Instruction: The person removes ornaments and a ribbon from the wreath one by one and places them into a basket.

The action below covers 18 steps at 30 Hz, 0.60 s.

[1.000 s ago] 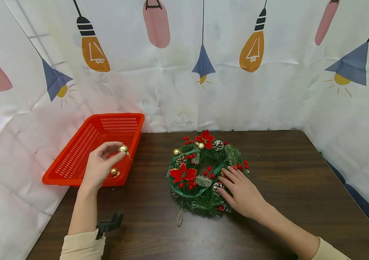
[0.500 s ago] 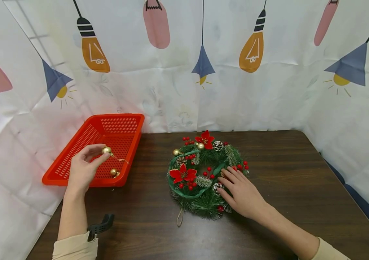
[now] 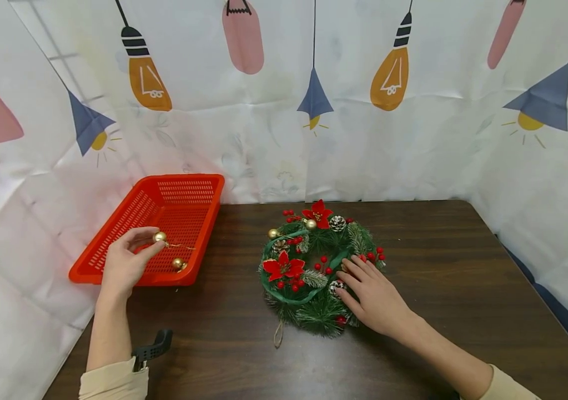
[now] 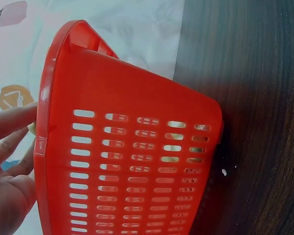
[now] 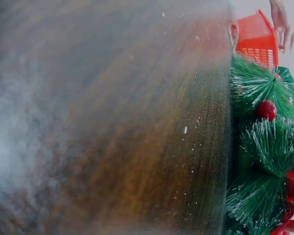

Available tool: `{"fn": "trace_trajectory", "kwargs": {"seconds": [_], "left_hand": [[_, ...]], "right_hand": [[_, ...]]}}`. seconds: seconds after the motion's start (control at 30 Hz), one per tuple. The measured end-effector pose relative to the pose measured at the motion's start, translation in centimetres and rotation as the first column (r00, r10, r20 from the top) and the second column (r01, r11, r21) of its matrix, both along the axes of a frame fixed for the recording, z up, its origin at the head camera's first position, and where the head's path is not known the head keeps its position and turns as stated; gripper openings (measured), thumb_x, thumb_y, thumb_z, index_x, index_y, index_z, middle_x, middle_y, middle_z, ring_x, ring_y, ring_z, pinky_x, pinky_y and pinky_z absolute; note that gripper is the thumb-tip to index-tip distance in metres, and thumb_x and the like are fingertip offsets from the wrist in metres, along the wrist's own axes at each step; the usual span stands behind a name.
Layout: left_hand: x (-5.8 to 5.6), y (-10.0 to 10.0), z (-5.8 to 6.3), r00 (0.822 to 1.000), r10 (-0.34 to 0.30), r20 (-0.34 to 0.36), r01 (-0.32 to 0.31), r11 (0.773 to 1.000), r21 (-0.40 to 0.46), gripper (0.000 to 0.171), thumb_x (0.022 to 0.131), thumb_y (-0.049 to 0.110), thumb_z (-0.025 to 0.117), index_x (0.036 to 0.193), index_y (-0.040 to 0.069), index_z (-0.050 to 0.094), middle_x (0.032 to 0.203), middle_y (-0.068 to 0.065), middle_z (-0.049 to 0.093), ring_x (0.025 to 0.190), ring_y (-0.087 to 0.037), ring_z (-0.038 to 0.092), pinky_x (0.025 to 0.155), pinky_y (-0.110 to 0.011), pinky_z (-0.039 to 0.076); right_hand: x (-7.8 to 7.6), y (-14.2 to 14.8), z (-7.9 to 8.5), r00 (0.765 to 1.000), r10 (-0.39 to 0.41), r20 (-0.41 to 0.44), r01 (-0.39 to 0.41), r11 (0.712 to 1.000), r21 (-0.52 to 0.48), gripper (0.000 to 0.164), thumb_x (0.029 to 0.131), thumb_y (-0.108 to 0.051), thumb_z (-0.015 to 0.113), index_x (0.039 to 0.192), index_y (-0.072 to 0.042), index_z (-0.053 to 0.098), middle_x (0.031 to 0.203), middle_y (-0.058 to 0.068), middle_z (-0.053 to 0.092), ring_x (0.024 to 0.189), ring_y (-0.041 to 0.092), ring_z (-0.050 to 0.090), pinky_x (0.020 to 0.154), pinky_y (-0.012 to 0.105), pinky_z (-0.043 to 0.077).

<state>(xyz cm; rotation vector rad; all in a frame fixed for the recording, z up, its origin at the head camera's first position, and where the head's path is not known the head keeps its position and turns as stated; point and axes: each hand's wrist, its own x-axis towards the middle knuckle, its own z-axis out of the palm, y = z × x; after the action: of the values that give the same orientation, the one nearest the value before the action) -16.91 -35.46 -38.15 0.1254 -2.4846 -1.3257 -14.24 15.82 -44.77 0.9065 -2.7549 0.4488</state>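
Between thumb and fingers, my left hand (image 3: 126, 261) pinches a small gold ball ornament (image 3: 160, 236) over the red plastic basket (image 3: 80, 274). A thin gold thread trails from the ball to the right. More gold balls (image 3: 177, 263) lie inside the basket. In the left wrist view the basket wall (image 4: 137, 88) hides most of the held ball. My right hand (image 3: 376, 297) rests with extended fingers on the right side of a green wreath (image 3: 318, 316). The wreath bears red poinsettias (image 3: 284, 266), pinecones (image 3: 337, 223), berries and gold balls (image 3: 311, 224).
The basket and wreath stand on a dark wooden table (image 3: 224, 333). Behind them hangs a white printed curtain (image 3: 274, 144). A twine loop (image 3: 278, 335) sticks out from the wreath's front. A black wrist mount (image 3: 152, 349) sits on my left forearm.
My left hand has moved left and slightly down over the basket with the gold ball, whose thread now stretches out to the right. The right hand and wreath stay put.
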Motion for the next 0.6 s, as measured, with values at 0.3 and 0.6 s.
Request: {"fn": "trace_trajectory", "kwargs": {"seconds": [0.3,0.6], "left_hand": [[-0.1,-0.3,-0.4,0.999,-0.039,-0.02,0.038,0.999,-0.015,0.04,0.096,0.026,0.076,0.131,0.008,0.065,0.117,0.005,0.067,0.107,-0.003,0.059,0.081,-0.009,0.049],[-0.3,1.2,0.3,0.992,-0.116,-0.038,0.115,0.993,-0.034,0.039,0.098,0.026,0.073,0.131,0.007,0.065,0.12,0.003,0.065,0.108,-0.005,0.059,0.085,-0.008,0.048]], "right_hand": [[-0.1,0.0,-0.1,1.0,0.0,0.007,0.0,1.0,0.002,0.051,0.104,-0.042,0.059,0.138,-0.004,0.064,0.152,0.019,0.049,0.147,0.039,0.035,0.118,0.058,0.028],[0.0,0.0,0.0,1.0,-0.005,0.008,0.005,1.0,0.002,0.051,0.104,-0.042,0.059,0.138,-0.004,0.064,0.152,0.018,0.049,0.147,0.039,0.035,0.118,0.057,0.028]]}}
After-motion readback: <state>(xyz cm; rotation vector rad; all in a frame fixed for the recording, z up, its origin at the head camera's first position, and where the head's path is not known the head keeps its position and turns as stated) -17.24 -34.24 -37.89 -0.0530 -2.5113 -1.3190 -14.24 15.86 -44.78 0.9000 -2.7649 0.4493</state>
